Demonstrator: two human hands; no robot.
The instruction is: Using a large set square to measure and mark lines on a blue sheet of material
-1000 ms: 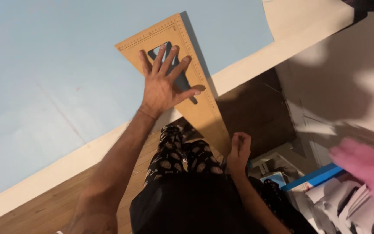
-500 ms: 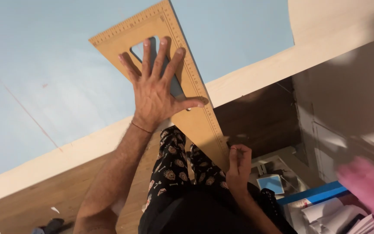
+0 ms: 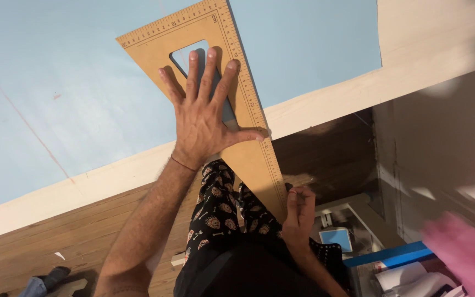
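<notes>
Left hand (image 3: 204,124) fingers (image 3: 211,69) spread flat, released, pressing down on a wooden set square (image 3: 232,110), grasping nothing; three fingertips lie across the triangular cutout in it, thumb stretched out to the graduated edge on the right. Thin red thread around the left wrist. Right hand (image 3: 299,212) is down at the narrow lower tip of the set square, fingers curled in and pinched together just beside that tip; cannot tell if they actually grip it or anything small between them. Set square lies mostly on a light blue sheet (image 3: 72,93), wide end up on the sheet, long ruled edge running down and right, lower tip sticking out past the pale table (image 3: 331,107) edge over the floor. Faint reddish line on the blue sheet at left. Under the arms: patterned black trousers (image 3: 221,220), wooden floor (image 3: 39,247), blurred pink thing (image 3: 463,253) at lower right, blue-edged shelf with white rolls (image 3: 408,275) near it.
</notes>
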